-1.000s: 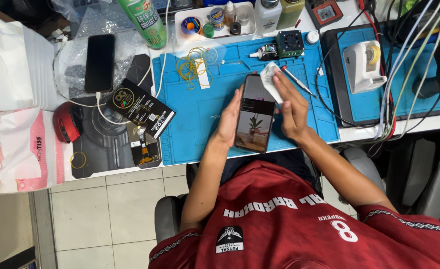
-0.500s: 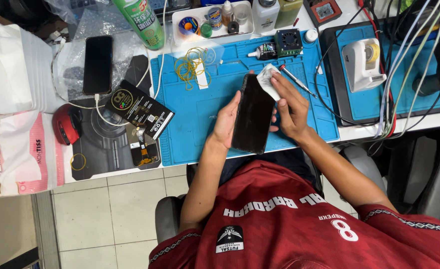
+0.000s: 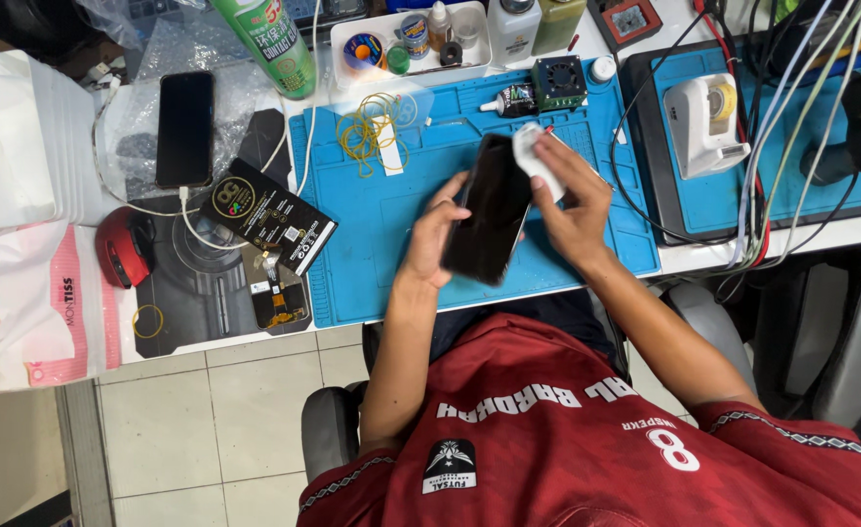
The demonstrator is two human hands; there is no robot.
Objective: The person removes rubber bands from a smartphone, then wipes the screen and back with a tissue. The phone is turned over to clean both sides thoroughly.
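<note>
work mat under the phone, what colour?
Blue, clearest in the head view: the mat lies under the dark phone.

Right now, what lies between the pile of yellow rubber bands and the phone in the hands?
In the head view, only bare blue mat lies between the rubber bands and the held phone.

desk left: red mouse [image 3: 123, 246], black phone [image 3: 184, 128] charging
mat [image 3: 381, 254]: blue, yellow rubber bands [image 3: 370, 129]
desk top: green spray can [image 3: 269, 44]
right: white dispenser [image 3: 703, 109]
</note>
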